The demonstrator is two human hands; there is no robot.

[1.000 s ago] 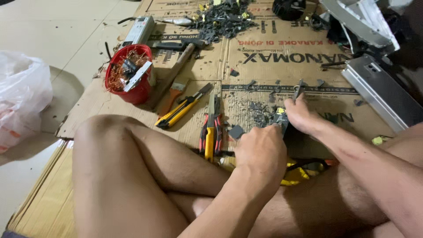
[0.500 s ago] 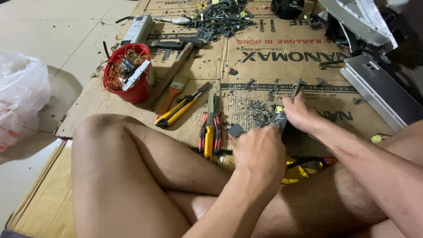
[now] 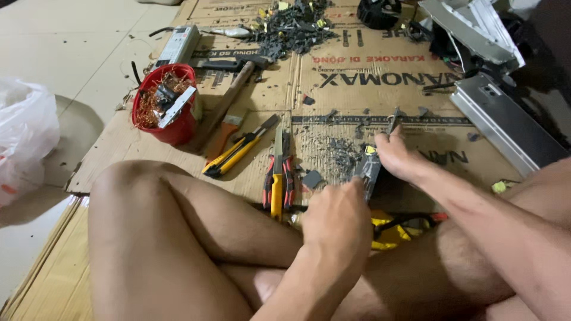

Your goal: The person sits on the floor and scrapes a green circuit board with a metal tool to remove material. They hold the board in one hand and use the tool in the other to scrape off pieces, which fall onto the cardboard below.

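I sit cross-legged on flattened cardboard [image 3: 369, 77]. My left hand [image 3: 336, 217] is closed in a fist over the near end of a small dark grey electronic part [image 3: 369, 167] that has a yellow piece on top. My right hand [image 3: 399, 157] pinches the far end of the same part, and a thin grey metal bit [image 3: 393, 120] sticks out past its fingertips. The part is held low over my shins, just above dark crumbs [image 3: 339, 151] on the cardboard. What is inside my left fist is hidden.
Left of my hands lie red-and-yellow pliers [image 3: 278, 178], a yellow utility knife [image 3: 235, 153], a brush [image 3: 223, 134] and a hammer [image 3: 229, 98]. A red bucket [image 3: 172, 128] holds copper wire. Scrap pile [image 3: 294, 27] at back, metal casing [image 3: 505, 122] at right, white bag [image 3: 24, 137] at left.
Both hands stay on the small part almost in place; only small shifts of the fingers and of my view.
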